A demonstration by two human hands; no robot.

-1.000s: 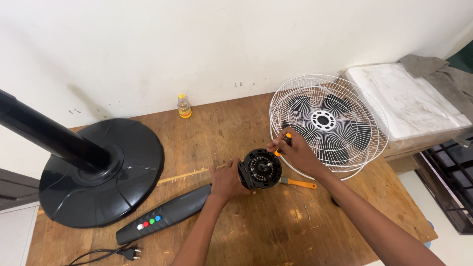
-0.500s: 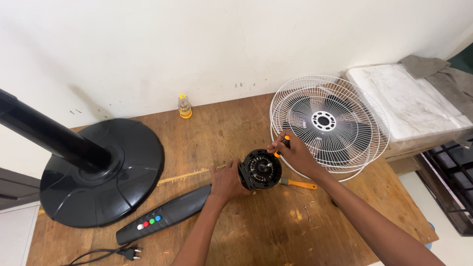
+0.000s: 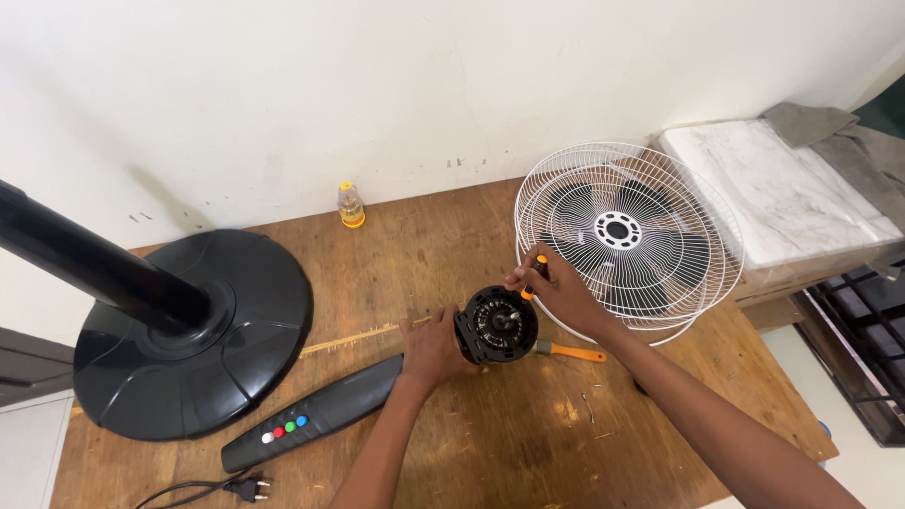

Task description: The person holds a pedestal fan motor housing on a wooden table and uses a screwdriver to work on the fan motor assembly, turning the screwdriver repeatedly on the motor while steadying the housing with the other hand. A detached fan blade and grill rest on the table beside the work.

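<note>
A black fan motor housing (image 3: 497, 324) lies on its side on the wooden table (image 3: 452, 236), joined to a long black control neck with coloured buttons (image 3: 311, 424). My left hand (image 3: 434, 347) grips the motor's left side. My right hand (image 3: 558, 290) holds an orange-handled screwdriver (image 3: 534, 276) pressed against the motor's upper right edge. A white wire fan grille (image 3: 630, 236) with dark blades under it lies flat just to the right of my right hand.
A round black fan base with its pole (image 3: 189, 330) fills the table's left side. A small yellow oil bottle (image 3: 351, 205) stands by the wall. An orange-handled brush (image 3: 571, 352) lies by the motor. A plug and cord (image 3: 240, 488) lie at the front left. A white wrapped slab (image 3: 782, 193) sits at right.
My right hand and the screwdriver have shifted slightly at the motor's edge. My left hand stays on the motor.
</note>
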